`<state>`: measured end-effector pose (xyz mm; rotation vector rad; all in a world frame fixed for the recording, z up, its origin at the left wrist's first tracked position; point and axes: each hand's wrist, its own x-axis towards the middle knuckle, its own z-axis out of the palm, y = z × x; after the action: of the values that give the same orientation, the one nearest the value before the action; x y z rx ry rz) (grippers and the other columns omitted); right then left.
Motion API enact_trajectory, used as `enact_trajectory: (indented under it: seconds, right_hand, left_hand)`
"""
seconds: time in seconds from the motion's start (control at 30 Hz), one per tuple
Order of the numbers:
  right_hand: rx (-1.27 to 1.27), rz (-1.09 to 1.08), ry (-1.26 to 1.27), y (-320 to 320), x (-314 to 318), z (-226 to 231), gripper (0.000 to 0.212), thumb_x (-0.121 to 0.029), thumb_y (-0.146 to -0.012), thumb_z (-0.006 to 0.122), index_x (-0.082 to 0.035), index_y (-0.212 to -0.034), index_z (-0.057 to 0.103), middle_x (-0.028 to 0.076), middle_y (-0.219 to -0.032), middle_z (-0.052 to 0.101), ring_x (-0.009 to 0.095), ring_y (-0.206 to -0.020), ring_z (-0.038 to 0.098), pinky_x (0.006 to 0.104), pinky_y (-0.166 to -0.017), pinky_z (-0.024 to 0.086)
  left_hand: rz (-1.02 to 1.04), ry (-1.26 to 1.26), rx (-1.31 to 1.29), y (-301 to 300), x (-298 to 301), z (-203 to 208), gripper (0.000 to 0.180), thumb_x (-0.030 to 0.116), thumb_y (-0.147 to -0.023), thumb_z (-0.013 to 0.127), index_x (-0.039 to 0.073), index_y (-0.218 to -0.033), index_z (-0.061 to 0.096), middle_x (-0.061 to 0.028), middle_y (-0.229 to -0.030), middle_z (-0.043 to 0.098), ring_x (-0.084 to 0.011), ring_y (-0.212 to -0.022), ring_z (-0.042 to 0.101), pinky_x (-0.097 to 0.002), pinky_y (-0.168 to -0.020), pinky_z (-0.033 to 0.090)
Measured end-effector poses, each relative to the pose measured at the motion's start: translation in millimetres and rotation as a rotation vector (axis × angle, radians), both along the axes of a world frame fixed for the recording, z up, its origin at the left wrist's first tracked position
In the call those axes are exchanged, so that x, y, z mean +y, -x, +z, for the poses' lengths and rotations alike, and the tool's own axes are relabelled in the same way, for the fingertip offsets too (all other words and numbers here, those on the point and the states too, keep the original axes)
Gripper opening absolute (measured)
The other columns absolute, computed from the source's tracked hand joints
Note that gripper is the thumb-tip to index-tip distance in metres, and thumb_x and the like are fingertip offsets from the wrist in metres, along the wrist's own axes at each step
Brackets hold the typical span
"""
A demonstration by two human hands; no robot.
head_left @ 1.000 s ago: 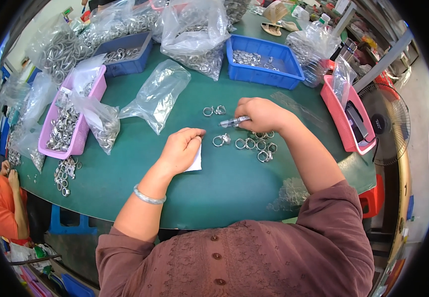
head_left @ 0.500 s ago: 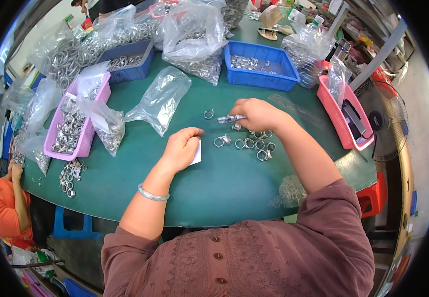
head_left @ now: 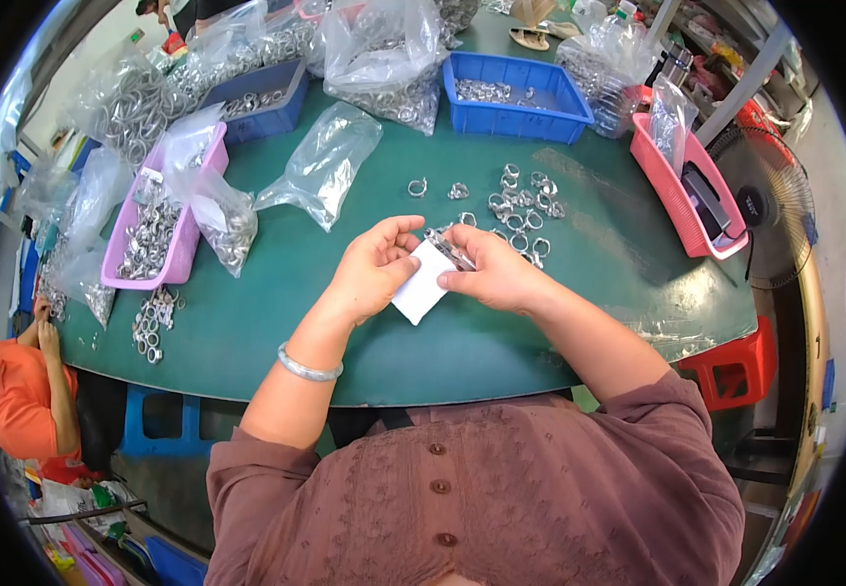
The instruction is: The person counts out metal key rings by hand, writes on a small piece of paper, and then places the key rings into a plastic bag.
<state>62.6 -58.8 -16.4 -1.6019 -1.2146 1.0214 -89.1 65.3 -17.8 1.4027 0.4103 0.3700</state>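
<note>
My left hand [head_left: 376, 269] pinches a small white piece of paper [head_left: 421, 291] by its left edge, above the near middle of the green table [head_left: 384, 366]. My right hand [head_left: 496, 272] is closed around a slim silvery tool [head_left: 450, 250], its thumb against the paper's right side. The tool lies over the paper's upper edge; its exact kind is partly hidden by my fingers. Just beyond my hands, several metal hose clamps [head_left: 519, 202] lie in a loose group, with a single clamp [head_left: 417, 188] and a small clamp [head_left: 458, 190] to their left.
A clear plastic bag [head_left: 330, 161] lies flat. Left stands a pink basket [head_left: 184, 249] of metal parts, with loose parts [head_left: 152, 322] below. Blue bins [head_left: 516, 121] and filled bags are behind. Another pink basket [head_left: 672, 176] and a fan [head_left: 760, 205] stand right. A person in orange [head_left: 22, 396] sits left.
My right hand has come back from the clamps toward me, bringing the silvery tool to the paper. My left hand has turned and raised the paper between both hands. The view has shifted slightly.
</note>
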Motion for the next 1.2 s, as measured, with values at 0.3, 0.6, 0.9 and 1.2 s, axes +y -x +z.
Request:
enact_trajectory:
  seconds: [0.3, 0.6, 0.9, 1.2]
  right_hand:
    - [-0.311, -0.04, 0.105, 6, -19, 4, 0.032, -0.014, -0.075, 0.068, 0.0, -0.101, 0.054, 0.011, -0.08, 0.061, 0.017, -0.075, 0.059, 0.0319, -0.066, 0.047]
    - [-0.092, -0.153, -0.4, 4, -17, 13, 0.051, -0.05, -0.096, 0.038, -0.004, -0.088, 0.06, 0.001, -0.075, 0.053, 0.008, -0.063, 0.047, 0.0237, -0.055, 0.041]
    - [0.281, -0.087, -0.337, 16, -11, 13, 0.041, -0.04, -0.092, 0.053, -0.001, -0.087, 0.061, 0.004, -0.075, 0.06, 0.008, -0.064, 0.052, 0.0228, -0.057, 0.043]
    - [0.058, -0.123, -0.207, 20, -1, -18, 0.021, -0.017, -0.076, 0.068, -0.004, -0.072, 0.052, -0.002, -0.065, 0.052, 0.005, -0.06, 0.045, 0.0231, -0.051, 0.035]
  left_hand:
    - [-0.067, -0.176, 0.252, 24, -1, -13, 0.033, -0.003, -0.082, 0.058, -0.003, -0.114, 0.055, -0.0018, -0.082, 0.058, -0.0072, -0.071, 0.054, -0.0207, -0.062, 0.045]
    - [-0.073, -0.74, 0.254, 18, -6, -17, 0.018, 0.0, -0.076, 0.06, 0.0, -0.094, 0.063, -0.0062, -0.074, 0.06, -0.0118, -0.065, 0.054, -0.0259, -0.059, 0.045]
    - [0.041, -0.929, 0.247, 16, -18, -19, 0.015, 0.003, -0.073, 0.057, 0.005, -0.087, 0.061, -0.012, -0.083, 0.06, -0.0319, -0.074, 0.059, -0.0392, -0.066, 0.048]
    - [0.02, -0.958, 0.235, 19, -14, -25, 0.012, 0.004, -0.074, 0.058, 0.008, -0.084, 0.065, -0.0094, -0.081, 0.058, -0.031, -0.073, 0.059, -0.039, -0.066, 0.048]
